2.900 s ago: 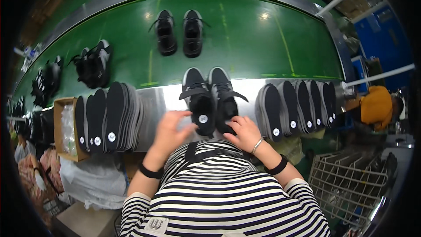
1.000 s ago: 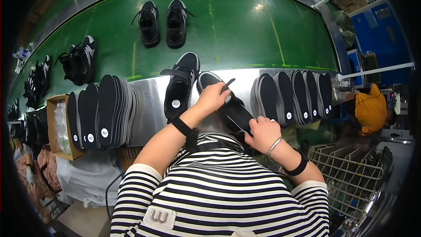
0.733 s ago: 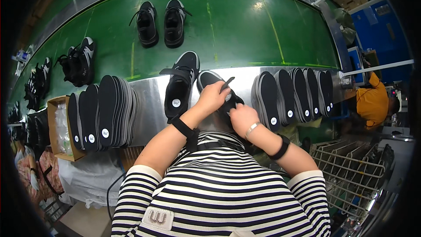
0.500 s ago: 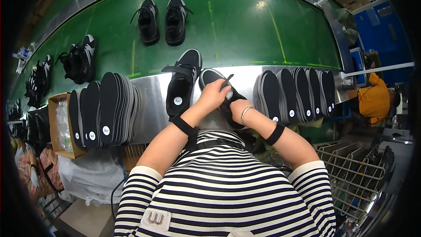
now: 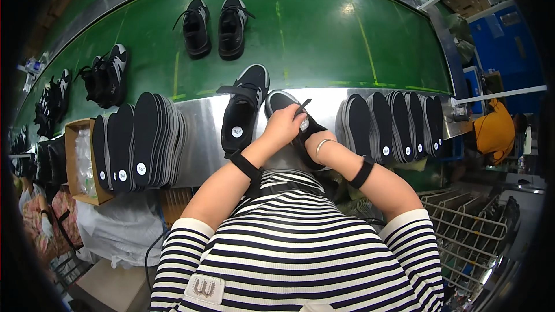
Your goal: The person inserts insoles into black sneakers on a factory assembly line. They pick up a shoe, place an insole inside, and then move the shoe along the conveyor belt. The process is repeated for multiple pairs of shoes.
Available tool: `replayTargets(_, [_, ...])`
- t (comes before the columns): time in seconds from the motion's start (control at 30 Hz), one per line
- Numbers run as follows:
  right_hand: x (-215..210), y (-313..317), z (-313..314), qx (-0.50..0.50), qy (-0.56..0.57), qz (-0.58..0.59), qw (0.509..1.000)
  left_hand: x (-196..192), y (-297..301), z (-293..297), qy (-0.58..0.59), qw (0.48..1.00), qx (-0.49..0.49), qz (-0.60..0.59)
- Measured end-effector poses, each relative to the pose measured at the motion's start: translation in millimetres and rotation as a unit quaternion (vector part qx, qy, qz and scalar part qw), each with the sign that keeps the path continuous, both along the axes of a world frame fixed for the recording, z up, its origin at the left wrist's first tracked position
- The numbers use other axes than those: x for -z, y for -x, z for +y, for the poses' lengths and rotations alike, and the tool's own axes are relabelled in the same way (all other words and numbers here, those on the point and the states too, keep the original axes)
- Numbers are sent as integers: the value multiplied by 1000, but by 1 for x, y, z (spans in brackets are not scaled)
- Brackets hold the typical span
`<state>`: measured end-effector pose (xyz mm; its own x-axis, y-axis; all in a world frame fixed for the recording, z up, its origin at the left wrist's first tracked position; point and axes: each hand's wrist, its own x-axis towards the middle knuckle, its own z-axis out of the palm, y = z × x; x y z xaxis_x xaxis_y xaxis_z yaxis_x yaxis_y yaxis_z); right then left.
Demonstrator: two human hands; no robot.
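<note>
Head view: the black low-top sports shoe with a grey toe cap (image 5: 287, 117) is lying on the polished steel ledge (image 5: 199, 133) beside the green conveyor belt (image 5: 324, 40), directly ahead of the person's chest. Its long axis is running from the toe, pointing up-left toward the belt, to the heel, pointing down-right toward the body. The left hand (image 5: 283, 128) is resting on top of the shoe with fingers curled closed over its opening. The right hand (image 5: 307, 134) is pushing into the shoe from the heel side; its fingers are hidden, so its grip cannot be told. A second black shoe with a white round sticker (image 5: 241, 117) is lying just left, roughly parallel.
</note>
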<state>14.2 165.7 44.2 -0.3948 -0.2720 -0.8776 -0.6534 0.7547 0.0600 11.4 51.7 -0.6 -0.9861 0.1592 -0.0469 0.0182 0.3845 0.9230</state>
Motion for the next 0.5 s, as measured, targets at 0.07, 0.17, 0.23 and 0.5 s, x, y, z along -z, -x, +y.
replayTargets(0.07, [-14, -3, 6, 44, 35, -11, 998, 1, 0, -1, 6, 1000, -1, 6])
replayTargets(0.17, [-20, -21, 26, 62, 86, 7, 994, 3, -3, -2, 6, 1000, -7, 2])
replayTargets(0.23, [-11, -26, 33, 62, 73, -19, 995, 2, -3, 1, -4, 1000, -13, 12])
replayTargets(0.5, [-7, -28, 31, 72, 143, 18, 987, 2, -3, -1, -27, 1000, -10, -12])
